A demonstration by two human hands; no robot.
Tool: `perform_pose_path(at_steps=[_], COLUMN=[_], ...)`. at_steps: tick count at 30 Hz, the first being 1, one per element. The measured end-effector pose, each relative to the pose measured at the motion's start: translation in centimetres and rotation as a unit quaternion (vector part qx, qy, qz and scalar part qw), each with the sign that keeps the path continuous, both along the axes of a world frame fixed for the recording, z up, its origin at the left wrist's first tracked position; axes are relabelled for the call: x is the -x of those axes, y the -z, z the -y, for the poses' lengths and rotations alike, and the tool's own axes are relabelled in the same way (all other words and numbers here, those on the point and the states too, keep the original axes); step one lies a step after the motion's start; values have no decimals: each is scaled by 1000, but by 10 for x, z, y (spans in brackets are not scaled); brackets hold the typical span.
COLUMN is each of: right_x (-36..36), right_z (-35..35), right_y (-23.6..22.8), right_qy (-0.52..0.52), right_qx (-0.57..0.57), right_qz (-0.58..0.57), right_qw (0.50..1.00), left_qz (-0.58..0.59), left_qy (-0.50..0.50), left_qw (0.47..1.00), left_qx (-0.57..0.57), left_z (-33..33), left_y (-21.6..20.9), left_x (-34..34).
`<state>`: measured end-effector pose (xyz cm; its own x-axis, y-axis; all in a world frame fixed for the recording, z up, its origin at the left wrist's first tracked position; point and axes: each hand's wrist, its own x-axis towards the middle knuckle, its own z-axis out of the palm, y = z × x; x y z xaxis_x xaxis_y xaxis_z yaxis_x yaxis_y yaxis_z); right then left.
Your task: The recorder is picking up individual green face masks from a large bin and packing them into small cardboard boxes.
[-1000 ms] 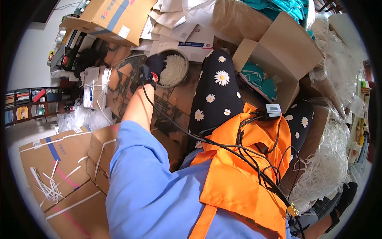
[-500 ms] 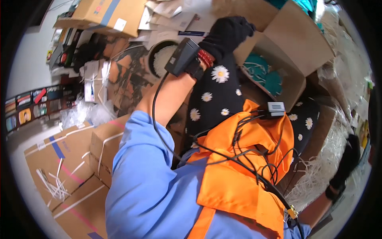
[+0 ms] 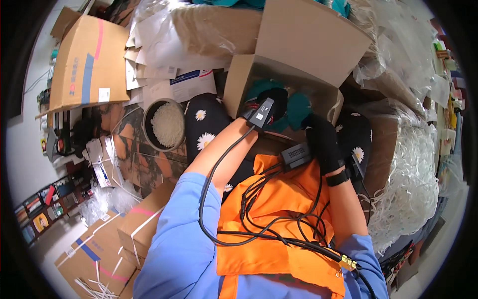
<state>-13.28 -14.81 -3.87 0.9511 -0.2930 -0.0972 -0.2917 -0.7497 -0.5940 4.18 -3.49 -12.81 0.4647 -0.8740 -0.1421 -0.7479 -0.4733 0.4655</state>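
An open cardboard box (image 3: 323, 97) stands between my knees, its large flap raised at the far side. Several teal pieces (image 3: 298, 110), rounded and soft-looking, lie inside. My left hand (image 3: 275, 102), in a black glove, reaches into the box over them; its fingers blend into the dark glove and the shadow. Black-gloved too, my right hand (image 3: 321, 142) is at the box's near right edge, its fingertips close to a teal piece. Whether either hand grips anything is hidden. A small dark device (image 3: 262, 113) is strapped to my left wrist.
A round tub (image 3: 148, 130) of white grains sits left of my leg. Beyond it are papers and a carton (image 3: 74, 62). Tied flat cartons (image 3: 107, 249) lie lower left. At the right is a heap of shredded white strips (image 3: 406, 184). Black cables (image 3: 279, 234) cross my orange apron.
My left hand has come down from beside the box into it. My right hand has swung in from the far right to the box's near edge. The view has shifted right.
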Motion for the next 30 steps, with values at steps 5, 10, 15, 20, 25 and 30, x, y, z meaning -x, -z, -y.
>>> perform_pose_path(at_steps=[5, 10, 15, 20, 25, 30], right_x=[15, 28, 52, 127, 139, 159], right_z=[-4, 11, 65, 144, 147, 146], right_y=[-18, -58, -166, -223, -248, -243], right_qy=[-14, -59, 227, 284, 94, 178], right_qx=[11, 33, 43, 240, 522, 368], right_qz=[-61, -133, -133, 63, -98, 21], right_qw=[998, 989, 964, 926, 842, 912], left_qz=[-37, -153, -163, -111, -122, -312], left_qy=[8, 6, -40, 34, 22, -34], left_qw=[998, 980, 985, 993, 990, 944], left_qx=[-49, -125, -48, -1, 71, 106], left_z=[34, 63, 70, 64, 37, 28], left_y=[-44, -53, 22, 17, -1, -44], left_x=[6, 6, 26, 34, 16, -25])
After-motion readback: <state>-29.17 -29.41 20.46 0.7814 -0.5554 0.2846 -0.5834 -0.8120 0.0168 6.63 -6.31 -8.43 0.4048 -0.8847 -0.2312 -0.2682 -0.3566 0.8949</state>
